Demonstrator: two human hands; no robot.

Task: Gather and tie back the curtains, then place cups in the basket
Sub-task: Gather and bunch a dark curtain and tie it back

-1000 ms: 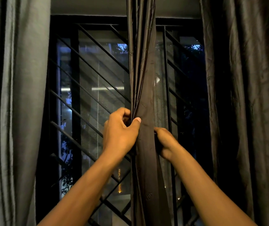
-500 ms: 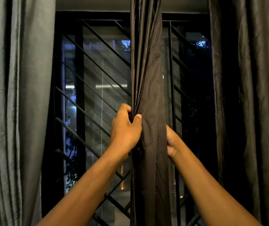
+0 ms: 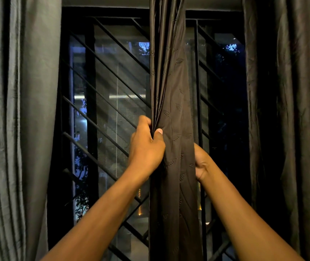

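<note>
your left hand (image 3: 146, 146) is at the left edge of the dark centre curtain (image 3: 176, 102), with the thumb pressed on the front of the cloth and the fingers curled round behind it, so the folds are pinched tight between them. from that pinch the pleats run straight up in a narrow bunch toward the top of the window. your right hand (image 3: 202, 162) is a little lower, on the right edge of the same curtain; its fingers go behind the cloth and are hidden, the heel and thumb side showing, and it looks wrapped round the edge, holding it. between your two hands the fabric lies as a flat, smooth band with a faint leaf pattern stitched in. below the hands the curtain hangs down and out of view at the bottom.

the curtain hangs in the middle of the window, in front of a black metal grille (image 3: 109, 102) with slanted bars and a fine mesh behind them. a grey curtain (image 3: 18, 110) hangs at the far left, well apart from your hands, and a dark curtain (image 3: 291, 110) hangs at the far right. through the window it is dim and blue, with some leaves and small lights showing outside
</note>
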